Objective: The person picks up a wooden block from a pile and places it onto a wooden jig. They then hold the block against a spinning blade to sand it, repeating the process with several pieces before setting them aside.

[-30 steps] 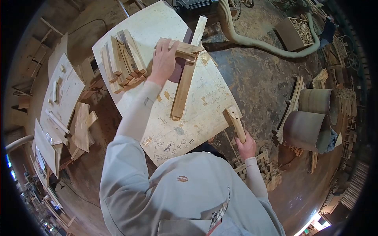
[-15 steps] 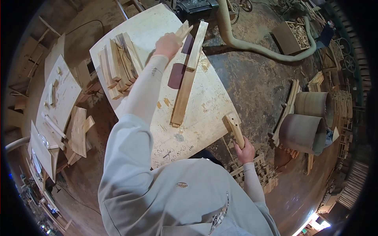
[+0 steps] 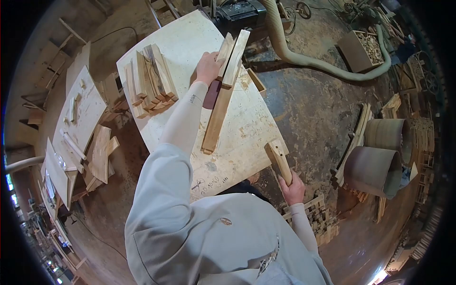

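Observation:
My left hand (image 3: pixel 208 68) is closed around a short wooden piece (image 3: pixel 226 51) over the far part of the pale work board (image 3: pixel 190 38). That piece lies almost parallel to a light wooden strip (image 3: pixel 237 59), which rests on a longer brown wooden strip (image 3: pixel 217 123). Below my left hand, a dark red sandpaper piece (image 3: pixel 212 95) shows beside the brown strip. At the board's near right corner, my right hand (image 3: pixel 292 187) grips the lower end of a wooden block with holes (image 3: pixel 280 160), held tilted.
Several wooden pieces are stacked (image 3: pixel 151 78) on the board's left side. A black motor (image 3: pixel 240 14) and a ribbed hose (image 3: pixel 304 64) lie beyond it. Large sanding-belt rolls (image 3: pixel 373 168) stand on the right, and another board (image 3: pixel 85 107) with wood pieces is at left.
My left hand has turned the short piece and brought it down alongside the light strip, covering the upper sandpaper. My right hand keeps its block; the whole view has shifted slightly.

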`<action>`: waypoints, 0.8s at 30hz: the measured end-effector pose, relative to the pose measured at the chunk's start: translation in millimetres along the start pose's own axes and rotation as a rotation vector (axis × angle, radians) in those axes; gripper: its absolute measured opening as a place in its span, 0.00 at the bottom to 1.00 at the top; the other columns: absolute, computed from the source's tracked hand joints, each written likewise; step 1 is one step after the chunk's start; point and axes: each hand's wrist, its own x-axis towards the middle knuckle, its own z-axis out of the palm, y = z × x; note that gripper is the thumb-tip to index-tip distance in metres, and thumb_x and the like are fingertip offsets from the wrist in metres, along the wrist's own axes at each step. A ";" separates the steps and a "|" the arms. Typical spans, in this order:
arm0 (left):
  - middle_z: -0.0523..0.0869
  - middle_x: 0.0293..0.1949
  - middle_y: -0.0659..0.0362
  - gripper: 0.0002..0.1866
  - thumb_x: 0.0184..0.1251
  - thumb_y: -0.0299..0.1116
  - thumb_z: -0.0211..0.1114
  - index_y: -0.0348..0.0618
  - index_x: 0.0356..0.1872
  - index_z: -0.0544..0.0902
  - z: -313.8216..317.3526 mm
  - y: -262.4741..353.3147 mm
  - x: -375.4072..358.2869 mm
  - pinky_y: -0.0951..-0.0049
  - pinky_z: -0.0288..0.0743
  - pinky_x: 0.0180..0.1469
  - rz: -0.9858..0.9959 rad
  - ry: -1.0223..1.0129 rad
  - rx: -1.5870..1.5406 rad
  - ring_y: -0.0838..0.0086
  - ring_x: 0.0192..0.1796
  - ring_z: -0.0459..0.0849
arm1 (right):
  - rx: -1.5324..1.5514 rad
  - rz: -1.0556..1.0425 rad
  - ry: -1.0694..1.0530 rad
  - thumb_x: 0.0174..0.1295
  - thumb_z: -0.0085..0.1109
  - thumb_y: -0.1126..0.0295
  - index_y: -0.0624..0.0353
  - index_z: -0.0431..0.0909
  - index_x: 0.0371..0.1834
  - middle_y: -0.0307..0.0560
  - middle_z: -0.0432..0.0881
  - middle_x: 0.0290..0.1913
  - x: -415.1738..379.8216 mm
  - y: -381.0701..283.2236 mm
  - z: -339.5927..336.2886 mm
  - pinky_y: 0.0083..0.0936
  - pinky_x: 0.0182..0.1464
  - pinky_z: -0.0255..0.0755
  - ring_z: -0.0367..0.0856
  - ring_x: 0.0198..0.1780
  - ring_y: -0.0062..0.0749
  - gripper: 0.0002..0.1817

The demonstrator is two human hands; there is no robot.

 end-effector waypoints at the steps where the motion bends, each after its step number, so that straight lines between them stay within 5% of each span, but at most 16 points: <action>1: 0.89 0.55 0.43 0.24 0.76 0.49 0.75 0.46 0.64 0.92 0.5 0.3 0.5 0.52 0.83 0.64 -0.003 0.009 0.007 0.46 0.59 0.90 | 0.006 -0.010 -0.002 0.69 0.77 0.52 0.56 0.86 0.65 0.64 0.93 0.50 2.7 -1.4 -2.1 0.54 0.51 0.84 0.91 0.49 0.66 0.28; 4: 0.89 0.55 0.46 0.24 0.76 0.50 0.75 0.47 0.65 0.91 5.0 2.5 -3.2 0.53 0.83 0.65 -0.007 -0.020 0.006 0.48 0.61 0.89 | 0.110 0.033 -0.100 0.77 0.70 0.51 0.58 0.85 0.67 0.68 0.92 0.48 5.7 -8.9 -13.4 0.54 0.49 0.84 0.91 0.49 0.69 0.25; 7: 0.89 0.57 0.47 0.25 0.77 0.50 0.74 0.49 0.67 0.91 8.1 5.0 -7.2 0.54 0.82 0.67 -0.065 -0.010 0.031 0.49 0.63 0.88 | 0.111 0.073 -0.204 0.79 0.68 0.51 0.59 0.83 0.66 0.68 0.92 0.46 8.2 -2.7 -15.8 0.56 0.48 0.83 0.91 0.48 0.70 0.25; 9: 0.90 0.47 0.45 0.25 0.76 0.48 0.75 0.45 0.65 0.92 12.3 6.4 -8.9 0.55 0.82 0.62 -0.033 0.086 0.018 0.50 0.54 0.89 | 0.136 0.020 -0.225 0.80 0.66 0.51 0.61 0.80 0.59 0.70 0.91 0.43 9.8 0.7 -18.9 0.58 0.46 0.82 0.90 0.46 0.72 0.23; 12: 0.90 0.48 0.45 0.25 0.77 0.48 0.74 0.45 0.66 0.91 17.1 6.5 -7.7 0.55 0.81 0.63 -0.046 0.112 0.049 0.50 0.55 0.89 | 0.131 0.061 -0.281 0.81 0.65 0.51 0.63 0.77 0.50 0.74 0.89 0.41 13.9 -1.1 -19.7 0.61 0.45 0.81 0.89 0.45 0.76 0.22; 16: 0.91 0.49 0.45 0.24 0.77 0.48 0.73 0.46 0.66 0.91 15.0 11.2 -5.4 0.55 0.81 0.64 -0.080 0.121 0.042 0.50 0.55 0.89 | 0.181 0.082 -0.284 0.81 0.65 0.49 0.63 0.78 0.51 0.73 0.89 0.42 16.9 2.0 -13.6 0.62 0.46 0.80 0.88 0.45 0.77 0.24; 18: 0.90 0.61 0.45 0.25 0.78 0.52 0.73 0.50 0.68 0.90 9.6 12.4 -3.9 0.54 0.80 0.71 -0.095 0.043 0.074 0.50 0.66 0.88 | 0.190 0.053 -0.254 0.80 0.65 0.49 0.63 0.79 0.51 0.73 0.89 0.43 14.7 7.2 -6.2 0.63 0.46 0.80 0.88 0.45 0.77 0.24; 22: 0.90 0.61 0.44 0.25 0.79 0.52 0.73 0.50 0.68 0.91 9.2 16.8 -6.2 0.54 0.80 0.72 -0.085 0.081 0.070 0.50 0.66 0.88 | 0.177 0.031 -0.216 0.81 0.64 0.48 0.64 0.79 0.49 0.72 0.89 0.41 11.5 12.7 -2.2 0.64 0.46 0.79 0.88 0.44 0.77 0.25; 24: 0.92 0.52 0.44 0.24 0.78 0.48 0.73 0.45 0.65 0.91 11.1 15.5 -6.5 0.56 0.81 0.67 -0.023 0.158 0.089 0.50 0.58 0.90 | 0.176 0.036 -0.215 0.81 0.64 0.47 0.64 0.79 0.49 0.72 0.89 0.40 11.7 15.6 4.8 0.64 0.46 0.79 0.88 0.44 0.76 0.25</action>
